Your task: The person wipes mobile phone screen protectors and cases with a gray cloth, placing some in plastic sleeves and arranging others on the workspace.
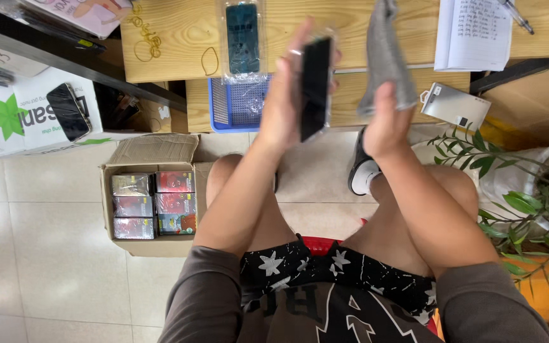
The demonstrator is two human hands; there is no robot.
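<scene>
My left hand [282,101] holds a black phone [315,86] upright on its edge, fingers wrapped behind it. My right hand [386,121] pinches a grey cloth [386,54] that hangs up over the wooden desk [179,32], a little to the right of the phone and apart from it. A phone case in a clear plastic sleeve [243,38] lies on the desk just beyond my left hand. I am seated, with my bare knees below the hands.
A blue mesh basket [230,105] sits under the desk edge. An open cardboard box [150,203] with small packets stands on the tiled floor at left. A white carton [20,117] carries a second phone [68,111]. Notebook [474,32], silver box [455,105], potted plant [541,190] at right.
</scene>
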